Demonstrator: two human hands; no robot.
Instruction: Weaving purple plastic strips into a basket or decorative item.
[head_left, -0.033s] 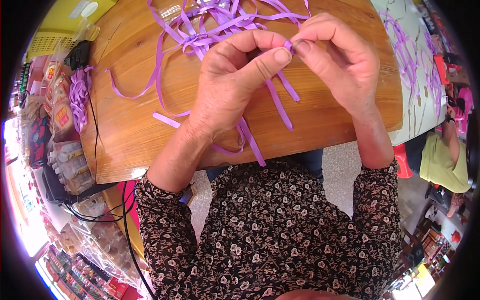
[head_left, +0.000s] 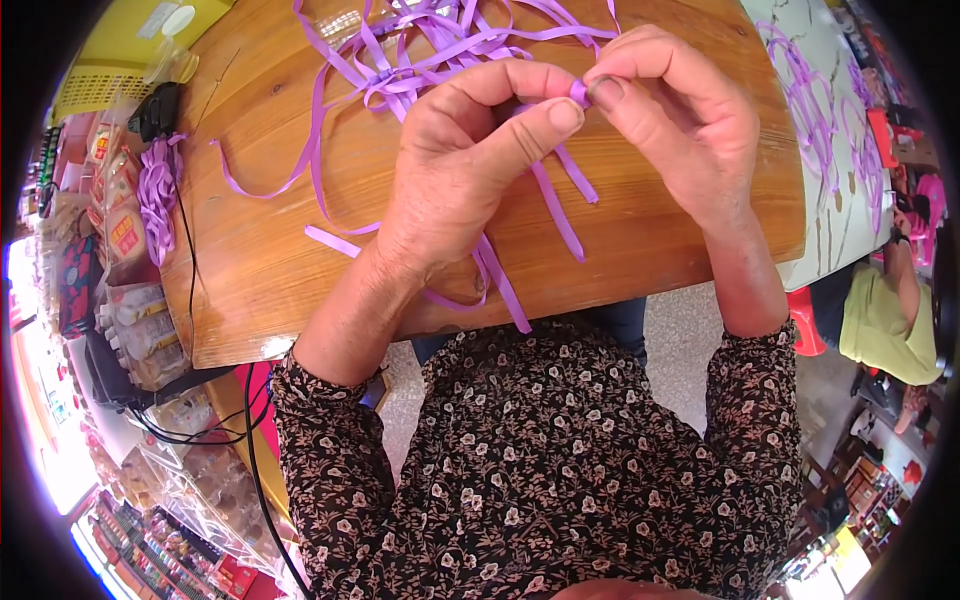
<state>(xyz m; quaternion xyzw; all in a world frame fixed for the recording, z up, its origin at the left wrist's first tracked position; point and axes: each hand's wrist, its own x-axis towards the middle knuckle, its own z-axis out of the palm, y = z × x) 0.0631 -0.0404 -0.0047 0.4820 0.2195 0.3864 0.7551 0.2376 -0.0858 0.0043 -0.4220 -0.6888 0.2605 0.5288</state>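
Between my fingertips sits a small fold of purple ribbon [head_left: 579, 92]. My left hand [head_left: 480, 150] pinches it with thumb and index finger from the left. From the right, my right hand [head_left: 680, 125] pinches the same spot, the tips of both hands almost touching. Loose ribbon ends [head_left: 558, 210] hang below the fingers over the table, and more strands pass under my left wrist. Beyond my hands lies a tangled heap of purple ribbon [head_left: 440, 45], partly hidden by my left hand. My curled fingers hide how the ribbon runs inside the palms.
The wooden table [head_left: 260, 270] has a bundle of purple ribbon [head_left: 160, 195] by its left edge, near packaged goods [head_left: 125, 235] and a yellow basket [head_left: 95, 88]. A pale table [head_left: 800, 180] at right carries more ribbon. Another person [head_left: 890, 320] is at far right.
The ribbon fold between my fingertips has shifted very slightly to the right. Both hands otherwise keep their place and grip.
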